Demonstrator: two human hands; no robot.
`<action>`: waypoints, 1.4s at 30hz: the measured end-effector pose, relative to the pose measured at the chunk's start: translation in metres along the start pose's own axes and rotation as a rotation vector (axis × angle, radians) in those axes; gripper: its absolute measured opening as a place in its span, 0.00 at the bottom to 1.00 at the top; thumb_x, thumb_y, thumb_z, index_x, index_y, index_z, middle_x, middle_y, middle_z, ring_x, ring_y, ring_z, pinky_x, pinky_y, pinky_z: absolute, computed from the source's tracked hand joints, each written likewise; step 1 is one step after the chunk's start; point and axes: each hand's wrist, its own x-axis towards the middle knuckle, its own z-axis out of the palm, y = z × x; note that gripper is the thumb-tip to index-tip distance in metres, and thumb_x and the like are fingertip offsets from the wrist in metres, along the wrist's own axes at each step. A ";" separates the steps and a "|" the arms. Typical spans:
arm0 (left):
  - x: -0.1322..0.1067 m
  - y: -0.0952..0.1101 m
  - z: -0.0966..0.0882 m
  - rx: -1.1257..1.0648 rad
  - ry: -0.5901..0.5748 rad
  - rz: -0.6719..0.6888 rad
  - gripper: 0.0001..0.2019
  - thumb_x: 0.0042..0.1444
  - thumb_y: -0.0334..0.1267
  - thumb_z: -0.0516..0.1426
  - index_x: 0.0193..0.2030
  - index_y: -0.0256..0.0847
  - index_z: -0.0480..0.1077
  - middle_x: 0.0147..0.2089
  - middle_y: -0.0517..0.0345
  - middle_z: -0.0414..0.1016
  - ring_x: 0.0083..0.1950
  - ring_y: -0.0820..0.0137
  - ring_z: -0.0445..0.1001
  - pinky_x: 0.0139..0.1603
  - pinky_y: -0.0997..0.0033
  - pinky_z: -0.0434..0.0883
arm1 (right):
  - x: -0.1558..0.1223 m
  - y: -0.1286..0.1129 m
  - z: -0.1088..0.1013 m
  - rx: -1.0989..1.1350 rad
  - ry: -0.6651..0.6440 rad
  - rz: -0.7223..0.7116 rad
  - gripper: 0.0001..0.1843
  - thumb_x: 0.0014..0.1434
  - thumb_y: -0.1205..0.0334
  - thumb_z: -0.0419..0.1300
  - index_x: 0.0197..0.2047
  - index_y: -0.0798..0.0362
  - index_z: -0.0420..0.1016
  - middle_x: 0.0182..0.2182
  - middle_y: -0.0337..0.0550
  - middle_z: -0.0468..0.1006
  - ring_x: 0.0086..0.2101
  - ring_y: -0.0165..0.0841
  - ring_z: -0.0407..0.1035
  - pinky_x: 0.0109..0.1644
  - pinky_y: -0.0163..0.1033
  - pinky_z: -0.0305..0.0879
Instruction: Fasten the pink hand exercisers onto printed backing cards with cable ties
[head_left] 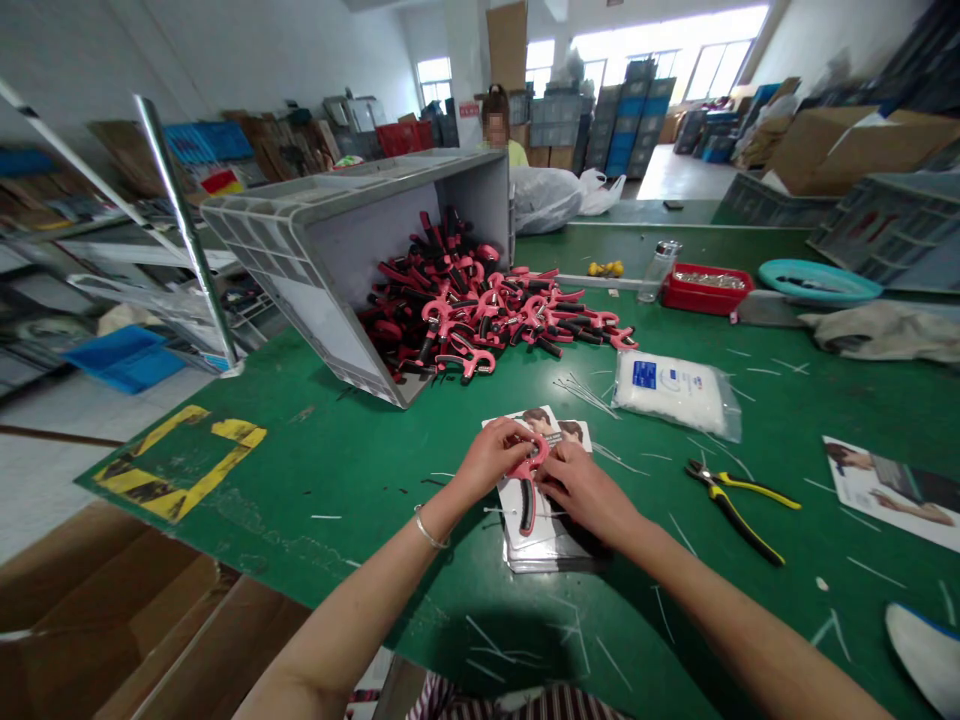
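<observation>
A pink and black hand grip strengthener lies on a stack of printed cards in front of me. My left hand is closed on its upper left side, the fingertips on the pink top. From the right, my right hand pinches at the strengthener's right edge; the tips of its fingers are partly hidden. A thin white cable tie sticks out left of the black handle. Behind the hands, a heap of the same strengtheners spills from a tipped grey crate.
Loose cable ties lie near a clear bag of white ties. Pliers with yellow-black handles, another printed card, a red tray, a glass jar and a turquoise dish are to the right. A person is behind the crate.
</observation>
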 end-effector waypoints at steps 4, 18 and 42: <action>-0.006 -0.005 0.005 -0.099 -0.013 -0.022 0.07 0.56 0.38 0.60 0.38 0.41 0.77 0.38 0.56 0.79 0.40 0.67 0.74 0.44 0.69 0.69 | -0.001 0.002 -0.002 -0.012 -0.034 -0.033 0.10 0.64 0.68 0.55 0.46 0.50 0.75 0.45 0.49 0.70 0.47 0.39 0.65 0.51 0.47 0.66; -0.022 -0.014 0.012 -0.081 0.096 0.110 0.04 0.59 0.36 0.60 0.37 0.42 0.77 0.43 0.52 0.78 0.50 0.64 0.73 0.56 0.61 0.67 | 0.017 0.017 0.013 0.313 0.221 0.183 0.10 0.61 0.56 0.62 0.33 0.50 0.80 0.38 0.43 0.75 0.44 0.39 0.68 0.53 0.47 0.61; -0.026 -0.023 0.031 -0.150 0.292 0.089 0.03 0.56 0.32 0.62 0.35 0.43 0.78 0.40 0.54 0.78 0.46 0.64 0.74 0.54 0.60 0.69 | 0.011 0.021 0.017 0.372 0.160 0.113 0.06 0.60 0.58 0.63 0.35 0.47 0.81 0.61 0.42 0.68 0.62 0.44 0.58 0.65 0.57 0.48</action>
